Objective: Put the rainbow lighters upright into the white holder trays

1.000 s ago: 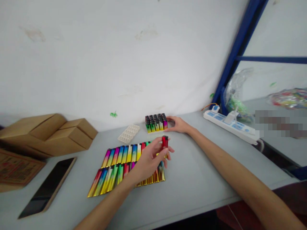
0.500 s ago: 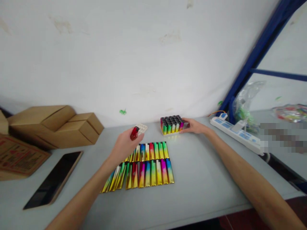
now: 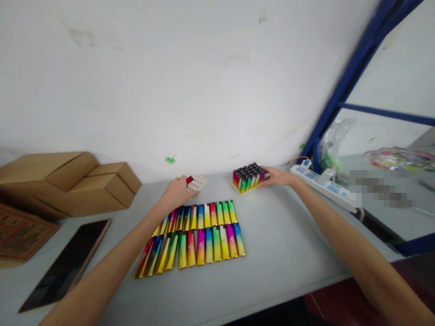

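My left hand [image 3: 176,194] is closed on a red lighter [image 3: 189,180] and holds it at the near edge of an empty white plastic tray [image 3: 198,182] by the wall. My right hand [image 3: 276,177] rests against the right side of a full tray of upright lighters [image 3: 248,177], fingers curled on it. Between my arms lie two rows of colourful lighters [image 3: 200,234] flat on the grey table [image 3: 278,258].
Cardboard boxes [image 3: 68,181] stand at the back left. A dark phone [image 3: 68,262] lies at the front left, beside a printed carton [image 3: 20,235]. A white power strip [image 3: 322,185] and a blue frame [image 3: 343,86] with plastic bags [image 3: 335,145] are at the right.
My left hand has carried the red lighter from above the flat rows up and left to the empty white tray. My right hand stays at the full tray.
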{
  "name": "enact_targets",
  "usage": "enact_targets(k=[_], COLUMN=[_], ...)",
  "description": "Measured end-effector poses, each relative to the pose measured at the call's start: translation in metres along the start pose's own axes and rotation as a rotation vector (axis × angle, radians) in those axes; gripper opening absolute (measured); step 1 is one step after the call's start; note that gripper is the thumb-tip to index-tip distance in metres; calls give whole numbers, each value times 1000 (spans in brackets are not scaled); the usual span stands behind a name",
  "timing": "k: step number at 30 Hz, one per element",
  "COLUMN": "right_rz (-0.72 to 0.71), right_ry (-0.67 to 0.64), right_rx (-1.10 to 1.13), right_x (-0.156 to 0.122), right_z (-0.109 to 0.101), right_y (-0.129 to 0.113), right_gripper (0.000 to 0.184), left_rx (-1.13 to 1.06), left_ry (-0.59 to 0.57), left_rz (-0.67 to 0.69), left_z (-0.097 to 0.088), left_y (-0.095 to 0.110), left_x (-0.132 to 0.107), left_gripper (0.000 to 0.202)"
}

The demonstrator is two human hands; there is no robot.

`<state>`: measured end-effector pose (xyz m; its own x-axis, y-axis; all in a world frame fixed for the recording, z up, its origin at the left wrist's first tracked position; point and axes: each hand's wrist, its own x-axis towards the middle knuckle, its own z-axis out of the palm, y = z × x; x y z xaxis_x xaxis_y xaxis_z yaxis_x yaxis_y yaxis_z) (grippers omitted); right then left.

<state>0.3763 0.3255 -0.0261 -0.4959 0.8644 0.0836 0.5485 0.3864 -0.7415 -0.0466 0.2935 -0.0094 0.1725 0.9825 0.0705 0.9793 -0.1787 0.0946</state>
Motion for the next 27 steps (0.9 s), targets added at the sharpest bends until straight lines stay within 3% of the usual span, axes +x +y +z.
enact_targets(k=[5, 12, 15, 20, 23, 27], right_rz=[-39, -63, -32, 17, 90, 134], right_ry=[24, 40, 168, 450, 575, 637], right_rx=[71, 31, 48, -7, -74, -123], right_x=[6, 17, 4, -12, -10, -7], right_z=[8, 0, 21, 78, 98, 106], right_y=[9, 14, 9, -12, -25, -33], right_gripper=[79, 93, 111, 152, 156, 153], left_rx=[-44, -29, -16, -74, -132, -143], left_ry=[12, 44, 62, 81, 71, 66], left_rz=[41, 101, 102, 111, 122, 162], left_z=[3, 6, 6, 9, 13, 16], left_y=[17, 56, 61, 56, 51, 46], left_x=[6, 4, 4, 8, 13, 16], left_gripper=[53, 54, 54, 51, 48, 43])
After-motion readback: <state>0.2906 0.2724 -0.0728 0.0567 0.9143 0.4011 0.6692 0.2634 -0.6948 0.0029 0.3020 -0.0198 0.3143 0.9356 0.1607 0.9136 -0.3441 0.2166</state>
